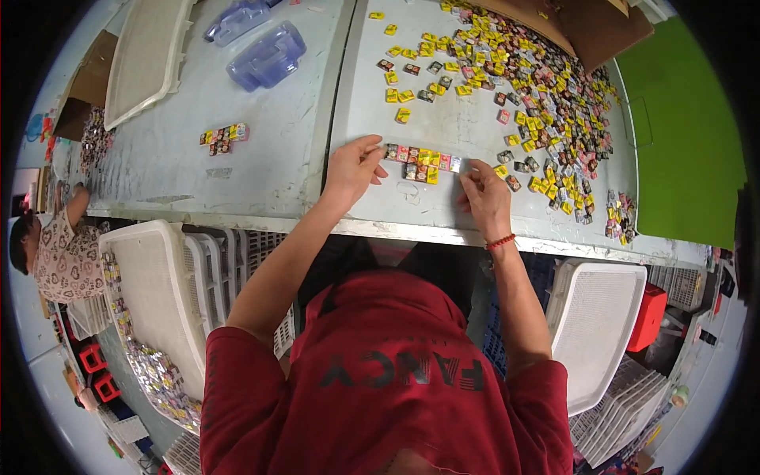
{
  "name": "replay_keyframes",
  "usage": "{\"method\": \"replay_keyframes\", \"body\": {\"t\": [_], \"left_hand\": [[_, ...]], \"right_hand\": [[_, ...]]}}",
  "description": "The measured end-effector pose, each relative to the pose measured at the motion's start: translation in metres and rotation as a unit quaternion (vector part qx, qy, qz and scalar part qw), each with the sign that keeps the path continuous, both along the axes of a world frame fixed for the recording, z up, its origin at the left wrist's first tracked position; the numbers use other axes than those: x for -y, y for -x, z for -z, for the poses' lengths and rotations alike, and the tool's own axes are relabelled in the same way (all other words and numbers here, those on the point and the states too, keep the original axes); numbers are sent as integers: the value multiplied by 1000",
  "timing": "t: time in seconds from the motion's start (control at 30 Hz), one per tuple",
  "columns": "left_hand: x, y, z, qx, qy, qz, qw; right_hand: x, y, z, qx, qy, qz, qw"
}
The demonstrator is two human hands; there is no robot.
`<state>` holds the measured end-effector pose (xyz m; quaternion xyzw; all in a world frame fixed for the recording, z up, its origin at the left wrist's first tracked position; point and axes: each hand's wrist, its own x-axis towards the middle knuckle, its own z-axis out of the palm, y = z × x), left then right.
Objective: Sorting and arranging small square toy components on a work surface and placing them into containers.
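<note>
Several small printed boxes, black, yellow, red and pink, lie side by side in a row (pixel 423 160) on the pale worktop, with a shorter second row against its near side. At its left end is my left hand (pixel 356 168), fingers apart and fingertips close to the last box. My right hand (pixel 486 194), with a red bracelet at the wrist, is at the right end. Its bent fingers are apart, nearest a silvery box (pixel 456 164). Whether the fingertips press on the row is hard to see.
A big spread of loose little boxes (pixel 514 63) covers the far right, below a cardboard box (pixel 606 36). Left of the table seam lie another small group (pixel 225 138), blue plastic trays (pixel 267 55) and a white tray (pixel 149 59). Another person (pixel 67 249) works at far left.
</note>
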<state>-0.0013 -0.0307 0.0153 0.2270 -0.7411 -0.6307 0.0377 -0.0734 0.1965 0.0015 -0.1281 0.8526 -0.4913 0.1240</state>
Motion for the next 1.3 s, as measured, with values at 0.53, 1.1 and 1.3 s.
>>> {"method": "replay_keyframes", "body": {"t": [0.53,1.1,1.3], "left_hand": [[20,-8,4,16,-37,-7,999],[146,-61,-4,-211,141,-326,911],[249,-98,-10,-162,227,-427,860]], "right_hand": [[16,17,-23,196,28,17,980],[185,-14,-47,283,161,-179,929],[312,-27,-49,288,149,-248,913]]}}
